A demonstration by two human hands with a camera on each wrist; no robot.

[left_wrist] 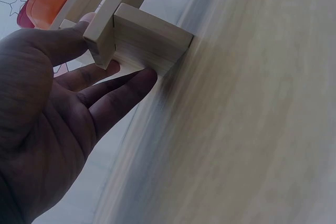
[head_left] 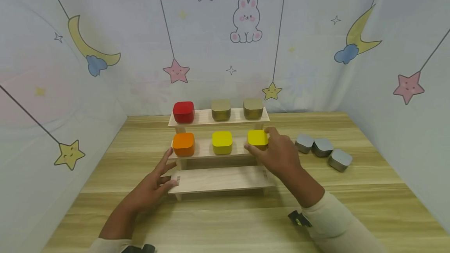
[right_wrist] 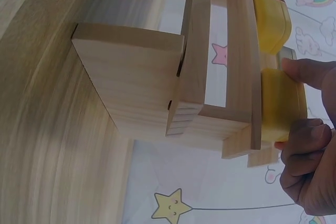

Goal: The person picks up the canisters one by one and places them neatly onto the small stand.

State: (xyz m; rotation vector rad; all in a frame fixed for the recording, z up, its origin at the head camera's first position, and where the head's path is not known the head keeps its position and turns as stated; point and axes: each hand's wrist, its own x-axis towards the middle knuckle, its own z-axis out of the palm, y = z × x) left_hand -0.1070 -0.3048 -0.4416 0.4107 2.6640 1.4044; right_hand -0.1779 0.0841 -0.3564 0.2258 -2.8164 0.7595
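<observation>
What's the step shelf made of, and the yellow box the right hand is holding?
The step shelf looks like smooth, pale wood: grain lines show on its sides. The yellow box looks smooth and evenly coloured with rounded corners, maybe plastic or painted metal.

Bottom step (head_left: 221,179): full-length room on top, approachable over the table (head_left: 211,221) in front; left hand (head_left: 151,186) blocks its left end. Middle step: gaps either side of the middle yellow box (head_left: 222,142); orange box (head_left: 184,145) blocks left, right yellow box (head_left: 257,138) plus right hand (head_left: 281,153) block right. Top step: wider gap between red box (head_left: 184,112) and left gold box (head_left: 220,110), narrower one between the golds. Three grey boxes (head_left: 322,147) obstruct the table's right side.
</observation>
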